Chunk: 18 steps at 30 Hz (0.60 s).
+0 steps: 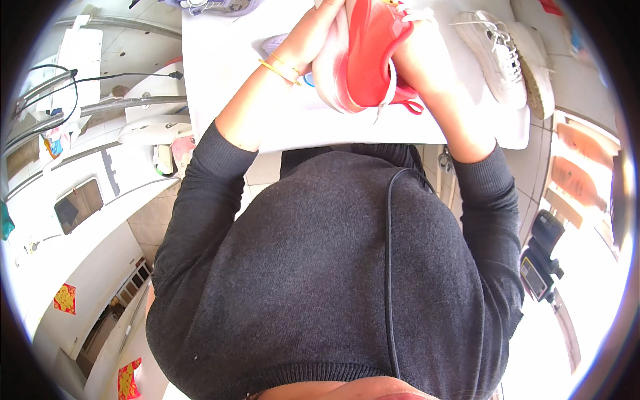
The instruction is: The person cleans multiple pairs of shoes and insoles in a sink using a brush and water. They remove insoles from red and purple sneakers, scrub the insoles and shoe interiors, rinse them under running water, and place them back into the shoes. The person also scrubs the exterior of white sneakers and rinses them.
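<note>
A red shoe (367, 60) with a pale sole is held over the white table, its heel and loop towards me. Against the sole side lies my left hand (317, 37), gripping the shoe, with yellow bands around the wrist. My right hand (420, 47) holds the opposite side near the opening; its fingertips are partly cut off by the top edge and washed out by glare. A pale lace (387, 95) hangs from the opening. Partly hidden behind my left forearm is a lavender shoe (273, 44).
A pair of off-white lace-up sneakers (492, 60) is at the white table's (480, 127) right side. Another lavender shoe (232, 6) shows at the top left. Metal rails (100, 107) with black cables stand left. A black cable (389, 260) runs down my sweater.
</note>
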Each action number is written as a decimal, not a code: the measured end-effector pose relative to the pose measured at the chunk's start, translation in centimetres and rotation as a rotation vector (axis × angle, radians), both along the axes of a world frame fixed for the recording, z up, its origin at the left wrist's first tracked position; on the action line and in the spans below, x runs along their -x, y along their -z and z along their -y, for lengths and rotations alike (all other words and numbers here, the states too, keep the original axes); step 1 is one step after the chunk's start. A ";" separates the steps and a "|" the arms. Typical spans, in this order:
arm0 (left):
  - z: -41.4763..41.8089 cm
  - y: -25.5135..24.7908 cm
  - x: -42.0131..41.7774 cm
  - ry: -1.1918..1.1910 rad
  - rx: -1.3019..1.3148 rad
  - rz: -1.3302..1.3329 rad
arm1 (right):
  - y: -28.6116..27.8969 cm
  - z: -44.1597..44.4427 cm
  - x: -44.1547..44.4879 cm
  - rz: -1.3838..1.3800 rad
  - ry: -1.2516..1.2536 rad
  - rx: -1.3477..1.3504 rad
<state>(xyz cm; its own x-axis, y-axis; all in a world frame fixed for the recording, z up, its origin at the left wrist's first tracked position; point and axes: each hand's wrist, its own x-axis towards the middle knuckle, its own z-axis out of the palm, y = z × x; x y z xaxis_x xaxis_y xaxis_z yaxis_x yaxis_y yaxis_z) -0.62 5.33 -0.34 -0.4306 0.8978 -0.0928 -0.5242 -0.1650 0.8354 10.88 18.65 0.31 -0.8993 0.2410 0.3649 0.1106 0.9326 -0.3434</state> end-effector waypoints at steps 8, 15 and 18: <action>0.3 0.2 -0.9 -0.040 0.110 -0.178 | 1.1 0.3 0.0 0.009 -0.121 0.358; -0.3 1.4 0.0 -0.021 -0.037 -0.053 | -2.2 0.6 1.5 0.225 -0.017 0.308; 0.9 1.5 1.5 -0.032 -0.178 0.311 | -6.1 1.3 -0.2 0.199 -0.504 -0.008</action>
<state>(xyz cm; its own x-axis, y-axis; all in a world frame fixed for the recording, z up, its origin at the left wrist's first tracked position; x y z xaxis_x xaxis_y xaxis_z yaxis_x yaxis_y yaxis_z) -2.13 4.38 -1.81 -0.4343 0.8982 -0.0677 -0.7414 -0.3137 0.5933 11.09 17.34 6.43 -0.9546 -0.2401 0.1762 -0.2890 0.8896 -0.3538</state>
